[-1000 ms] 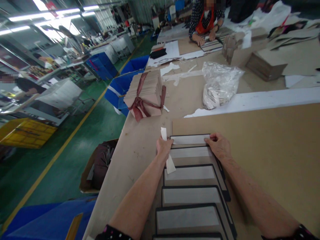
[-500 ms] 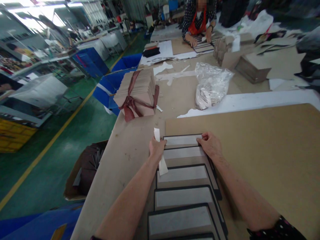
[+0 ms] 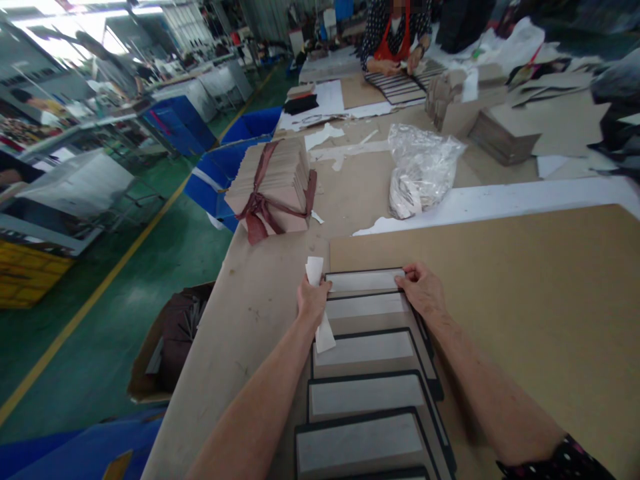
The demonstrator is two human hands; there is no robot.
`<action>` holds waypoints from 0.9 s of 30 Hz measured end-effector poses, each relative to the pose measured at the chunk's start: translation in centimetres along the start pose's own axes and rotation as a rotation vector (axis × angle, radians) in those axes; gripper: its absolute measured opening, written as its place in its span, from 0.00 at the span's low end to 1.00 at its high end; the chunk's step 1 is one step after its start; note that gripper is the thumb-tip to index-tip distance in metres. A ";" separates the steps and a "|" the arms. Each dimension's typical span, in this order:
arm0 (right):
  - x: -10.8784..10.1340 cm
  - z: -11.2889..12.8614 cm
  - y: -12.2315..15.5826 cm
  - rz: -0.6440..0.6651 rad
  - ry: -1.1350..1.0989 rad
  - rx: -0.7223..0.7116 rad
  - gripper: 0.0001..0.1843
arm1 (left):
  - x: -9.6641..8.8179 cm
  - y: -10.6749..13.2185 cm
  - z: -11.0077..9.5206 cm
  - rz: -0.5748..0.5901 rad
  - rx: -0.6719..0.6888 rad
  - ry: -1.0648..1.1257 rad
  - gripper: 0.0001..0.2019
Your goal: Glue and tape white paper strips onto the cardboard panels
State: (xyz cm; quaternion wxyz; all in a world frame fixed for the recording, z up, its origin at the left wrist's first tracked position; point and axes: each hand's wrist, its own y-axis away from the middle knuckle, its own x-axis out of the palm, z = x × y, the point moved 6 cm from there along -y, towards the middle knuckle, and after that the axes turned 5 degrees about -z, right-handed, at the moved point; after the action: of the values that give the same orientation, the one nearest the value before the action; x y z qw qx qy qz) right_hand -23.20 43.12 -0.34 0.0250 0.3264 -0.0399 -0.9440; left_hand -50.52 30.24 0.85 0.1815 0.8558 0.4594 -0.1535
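Note:
A row of overlapping black-edged cards with white strips [image 3: 367, 393] runs from me up the brown board [image 3: 525, 287]. The farthest card [image 3: 364, 281] lies between my hands. My left hand [image 3: 313, 300] is closed on a white paper strip [image 3: 316, 272] that sticks out above and below the fist, and it touches that card's left end. Pressing down on the card's right end is my right hand [image 3: 423, 290], fingers curled.
A tied bundle of brown cards [image 3: 273, 187] and a clear plastic bag [image 3: 420, 170] lie farther up the table. Another person [image 3: 395, 40] works on similar cards at the far end. Blue bins [image 3: 235, 160] and an open carton [image 3: 170, 340] stand on the green floor to the left.
Both hands stay at the ends of the farthest card. My view has swung a little, so everything sits slightly more to the left than a second ago.

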 end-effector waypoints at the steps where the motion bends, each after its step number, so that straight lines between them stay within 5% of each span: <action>1: 0.0 -0.1 0.0 0.002 -0.019 -0.001 0.13 | 0.0 0.0 0.2 0.006 0.001 0.019 0.12; 8: 0.0 0.4 0.0 -0.016 0.024 -0.005 0.12 | 0.4 -0.4 0.9 0.007 -0.006 0.050 0.13; 27: -0.1 1.2 -0.5 -0.016 0.241 0.013 0.12 | 0.4 -0.6 -0.5 -0.052 0.033 -0.284 0.09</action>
State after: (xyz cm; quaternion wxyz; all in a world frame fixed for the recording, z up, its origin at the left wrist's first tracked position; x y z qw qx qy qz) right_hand -23.93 43.70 0.60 0.0197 0.4378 -0.0402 -0.8980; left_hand -50.78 31.12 0.97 0.2266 0.8162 0.4484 -0.2852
